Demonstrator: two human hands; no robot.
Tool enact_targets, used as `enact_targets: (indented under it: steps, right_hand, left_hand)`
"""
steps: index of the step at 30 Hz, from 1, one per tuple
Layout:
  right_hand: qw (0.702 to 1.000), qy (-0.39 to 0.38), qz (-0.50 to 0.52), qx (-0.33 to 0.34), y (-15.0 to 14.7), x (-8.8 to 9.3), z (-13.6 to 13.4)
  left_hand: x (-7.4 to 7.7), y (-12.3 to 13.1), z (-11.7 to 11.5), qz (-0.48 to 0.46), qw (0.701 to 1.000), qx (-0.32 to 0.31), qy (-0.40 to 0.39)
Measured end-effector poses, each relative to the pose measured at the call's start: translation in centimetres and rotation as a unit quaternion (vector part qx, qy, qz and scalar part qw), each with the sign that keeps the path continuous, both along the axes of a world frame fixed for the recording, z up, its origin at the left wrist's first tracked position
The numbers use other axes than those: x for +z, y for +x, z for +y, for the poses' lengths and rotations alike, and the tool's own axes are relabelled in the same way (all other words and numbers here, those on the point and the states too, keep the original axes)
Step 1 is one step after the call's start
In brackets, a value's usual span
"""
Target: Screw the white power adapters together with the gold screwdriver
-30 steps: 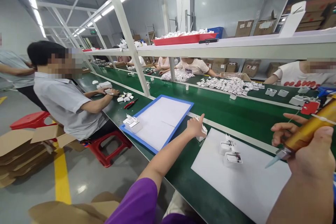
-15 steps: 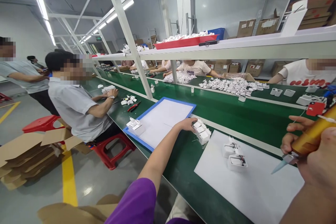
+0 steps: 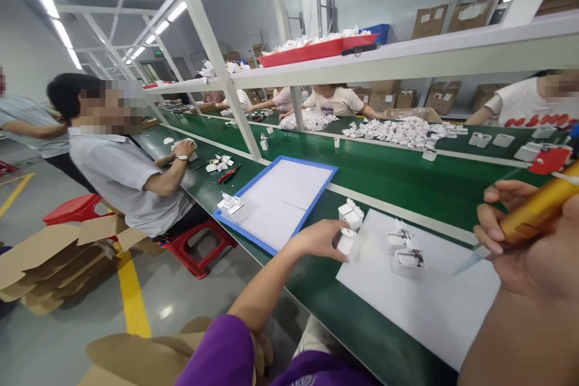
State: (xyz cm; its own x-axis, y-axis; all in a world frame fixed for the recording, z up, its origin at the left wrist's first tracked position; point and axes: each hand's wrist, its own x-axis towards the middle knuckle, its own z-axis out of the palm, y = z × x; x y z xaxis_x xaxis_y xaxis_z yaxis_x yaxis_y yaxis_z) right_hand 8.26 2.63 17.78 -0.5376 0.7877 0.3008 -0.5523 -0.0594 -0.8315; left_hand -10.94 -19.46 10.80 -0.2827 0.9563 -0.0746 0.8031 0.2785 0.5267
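My left hand point(image 3: 323, 240) grips a small white plastic charger housing point(image 3: 347, 242) between thumb and fingers, at the left edge of a white sheet point(image 3: 443, 307). Just behind it stand more white housings point(image 3: 351, 213), close together. Two open housings with dark wires showing, one nearer point(image 3: 409, 260) and one behind point(image 3: 400, 237), sit on the sheet. At the right, my right hand point(image 3: 529, 235) is wrapped around an amber glue syringe point(image 3: 538, 208). Its pale tapered tip points down and left, above the sheet, apart from the housings.
A blue-framed white board point(image 3: 289, 193) lies to the left, with white parts point(image 3: 233, 208) on its corner. Red-handled pliers point(image 3: 230, 174) lie beyond. A green conveyor belt point(image 3: 380, 178) runs behind, under a shelf with a red tray point(image 3: 316, 51). A co-worker point(image 3: 122, 169) sits at left.
My left hand has come nearer and slightly right, drawing one housing away from the group beside it. My right hand and the syringe have shifted slightly left; the whole view has tilted a little.
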Motion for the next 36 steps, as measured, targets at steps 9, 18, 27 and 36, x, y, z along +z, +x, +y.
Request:
enact_targets:
  steps: [9,18,27,36]
  right_hand:
    - [0.997,0.038,0.048,0.052,-0.1,0.8,-1.1]
    - [0.995,0.071,0.04,0.058,0.0,0.5,-1.0]
    - [0.993,0.009,0.09,0.071,-1.0,0.8,-1.2]
    - [0.99,0.015,0.106,0.096,-1.2,1.4,-0.6]
  left_hand:
    - [-2.4,3.3,4.7,-0.059,0.987,-0.145,-0.031]
    - [-5.6,5.2,2.4,-0.231,0.961,0.054,0.141]
    - [-9.5,4.9,2.8,-0.259,0.902,0.258,0.229]
    - [-8.1,4.3,2.9,-0.047,0.965,0.202,0.161]
